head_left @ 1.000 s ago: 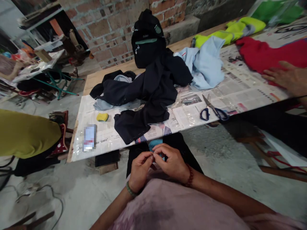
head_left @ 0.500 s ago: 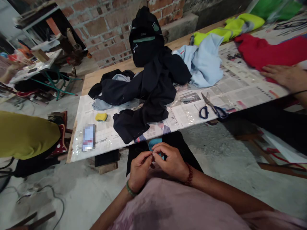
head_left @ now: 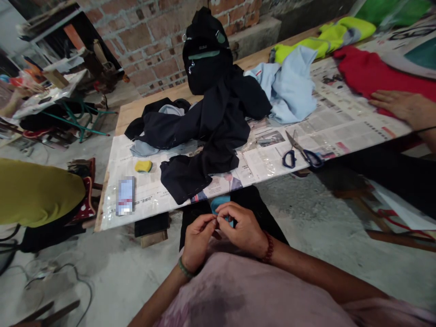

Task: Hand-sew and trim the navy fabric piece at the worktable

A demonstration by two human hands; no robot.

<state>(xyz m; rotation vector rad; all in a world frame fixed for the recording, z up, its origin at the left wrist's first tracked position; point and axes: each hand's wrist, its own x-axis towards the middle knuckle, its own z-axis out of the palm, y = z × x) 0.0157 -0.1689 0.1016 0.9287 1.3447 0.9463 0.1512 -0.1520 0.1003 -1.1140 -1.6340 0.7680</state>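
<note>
My left hand (head_left: 198,241) and my right hand (head_left: 242,228) meet in front of my body, just below the table's front edge. Thumb and forefinger are pinched on each, the tips touching one another; whatever lies between them is too small to make out. Behind the fingers, a piece of blue (head_left: 220,202) shows, partly hidden by my right hand. Dark cloth (head_left: 204,131) with pale stitch marks along its edges lies crumpled on the table ahead of me. Scissors with dark blue handles (head_left: 301,152) rest to its right, blades slightly apart, handles at the table edge.
Newspaper under clear film covers the table (head_left: 102,218). On it are a yellow sponge (head_left: 143,166), a blurred-out flat object (head_left: 125,196), a black backpack (head_left: 207,54), light blue cloth (head_left: 293,86) and a yellow-green garment (head_left: 327,38). At right, another person's hand (head_left: 405,106) presses on red cloth (head_left: 374,75).
My hands keep almost the same pinched pose. At the far right, a grey and teal piece has come into view over the red cloth.
</note>
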